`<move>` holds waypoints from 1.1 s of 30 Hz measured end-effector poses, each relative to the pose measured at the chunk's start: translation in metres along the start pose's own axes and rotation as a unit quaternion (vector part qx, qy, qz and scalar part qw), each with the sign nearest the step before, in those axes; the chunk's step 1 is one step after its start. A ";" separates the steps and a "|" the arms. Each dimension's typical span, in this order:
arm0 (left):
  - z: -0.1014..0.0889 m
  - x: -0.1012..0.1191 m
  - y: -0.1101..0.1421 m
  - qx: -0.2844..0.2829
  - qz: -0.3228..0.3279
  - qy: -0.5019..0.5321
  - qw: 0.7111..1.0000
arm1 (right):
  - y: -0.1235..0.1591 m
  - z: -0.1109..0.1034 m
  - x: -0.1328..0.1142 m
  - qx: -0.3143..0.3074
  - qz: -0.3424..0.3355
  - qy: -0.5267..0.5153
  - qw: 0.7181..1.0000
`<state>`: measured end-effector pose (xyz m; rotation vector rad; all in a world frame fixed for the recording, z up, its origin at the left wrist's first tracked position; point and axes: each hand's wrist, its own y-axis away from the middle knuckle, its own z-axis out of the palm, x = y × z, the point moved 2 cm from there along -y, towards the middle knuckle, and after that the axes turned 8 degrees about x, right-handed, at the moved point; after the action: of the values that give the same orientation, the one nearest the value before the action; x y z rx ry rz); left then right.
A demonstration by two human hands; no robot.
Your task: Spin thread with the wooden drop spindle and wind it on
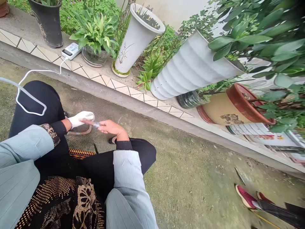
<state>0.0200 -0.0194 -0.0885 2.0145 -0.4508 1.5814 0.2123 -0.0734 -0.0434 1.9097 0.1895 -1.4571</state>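
Observation:
My left hand (81,119) wears a white glove and is closed around one end of a small grey object (96,124). My right hand (111,127) is bare, with its fingers pinching the other end of that object. Both hands meet above my black-trousered knees, over the concrete ground. A thin brown curved piece (82,132) hangs just under the gloved hand. What the small object is I cannot make out.
A tiled ledge (102,79) runs along the back with a black pot (49,22), a leafy plant in a glass bowl (95,55), white vases (135,38) and a terracotta pot (234,106). A white power bank (71,50) with a cable lies there. Another person's red shoes (247,198) stand bottom right.

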 end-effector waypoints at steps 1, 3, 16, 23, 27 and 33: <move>0.002 -0.001 0.001 -0.009 -0.003 0.008 1.000 | 0.000 -0.004 -0.001 0.068 -0.020 -0.031 0.997; 0.009 -0.002 0.005 -0.059 -0.008 0.011 0.998 | -0.001 -0.014 0.001 0.212 -0.037 -0.081 0.973; -0.005 0.020 0.007 -0.067 0.060 -0.076 0.993 | -0.004 0.003 0.017 -0.075 0.195 0.173 0.963; 0.007 0.015 0.010 -0.133 -0.017 0.083 0.988 | 0.019 -0.023 -0.008 0.205 -0.044 -0.159 0.965; 0.017 0.016 0.014 -0.202 -0.049 0.082 0.975 | 0.013 -0.033 0.004 0.329 0.009 -0.133 0.935; 0.019 0.018 0.018 -0.220 -0.024 0.053 0.974 | 0.000 -0.032 0.016 0.300 0.178 0.219 0.911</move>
<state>0.0293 -0.0440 -0.0711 1.5863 -0.6433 1.4030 0.2427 -0.0583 -0.0548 2.5824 -0.4377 -0.8744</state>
